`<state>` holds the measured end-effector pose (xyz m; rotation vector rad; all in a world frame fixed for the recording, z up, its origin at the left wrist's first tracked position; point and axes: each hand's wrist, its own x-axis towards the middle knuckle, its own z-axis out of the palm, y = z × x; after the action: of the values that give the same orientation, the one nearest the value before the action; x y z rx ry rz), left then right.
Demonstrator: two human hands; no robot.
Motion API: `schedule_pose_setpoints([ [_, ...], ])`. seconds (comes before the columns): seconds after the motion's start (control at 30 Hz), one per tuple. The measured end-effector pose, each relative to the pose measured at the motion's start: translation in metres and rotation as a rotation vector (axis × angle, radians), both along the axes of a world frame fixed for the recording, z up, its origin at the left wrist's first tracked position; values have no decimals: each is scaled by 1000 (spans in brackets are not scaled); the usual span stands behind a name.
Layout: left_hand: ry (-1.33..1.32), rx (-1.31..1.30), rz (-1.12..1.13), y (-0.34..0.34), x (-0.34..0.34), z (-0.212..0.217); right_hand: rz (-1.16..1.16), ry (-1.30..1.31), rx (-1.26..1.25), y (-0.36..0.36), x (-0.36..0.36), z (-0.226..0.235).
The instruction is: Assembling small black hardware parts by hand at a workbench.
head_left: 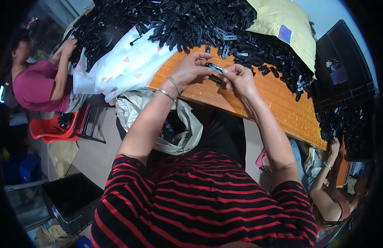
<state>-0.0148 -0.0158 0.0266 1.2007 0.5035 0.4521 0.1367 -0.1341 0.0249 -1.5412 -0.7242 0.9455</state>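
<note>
Over the near edge of the wooden table (pixel 179 78), both hands hold one small, long black plastic part with a shiny face (pixel 215 66). My left hand (pixel 189 71) grips its left end between thumb and fingers. At the other end, the thumb and forefinger of my right hand (pixel 240 79) pinch it. Just below it, between the hands, is another dark part (pixel 215 78); whether it lies on the table or is held I cannot tell. A large heap of similar black parts (pixel 191 20) covers the far side of the table.
A patterned white plastic sheet (pixel 129 62) drapes over the table's left. An open woven sack (pixel 191 124) hangs below the near edge. A yellowish sack (pixel 278 20) lies back right, beside a black crate (pixel 344 66). Co-workers sit left (pixel 42 84) and lower right (pixel 330 198).
</note>
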Motion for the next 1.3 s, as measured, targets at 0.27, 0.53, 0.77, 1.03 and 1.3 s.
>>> schedule_pose_setpoints([
  [0.27, 176, 307, 65, 0, 8, -19, 11, 1, -104, -6, -11, -5],
  [0.53, 317, 515, 112, 3, 15, -30, 3, -16, -142, -6, -11, -6],
  [0.77, 567, 816, 73, 2, 26, -9, 42, -160, -288, 0, -4, 0],
  [1.03, 416, 940, 156, -17, -11, -24, 225, -236, -178, -12, 0, -10],
  [1.3, 511, 888, 252, -37, -131, -13, -8, -1304, -74, -50, 58, 8],
])
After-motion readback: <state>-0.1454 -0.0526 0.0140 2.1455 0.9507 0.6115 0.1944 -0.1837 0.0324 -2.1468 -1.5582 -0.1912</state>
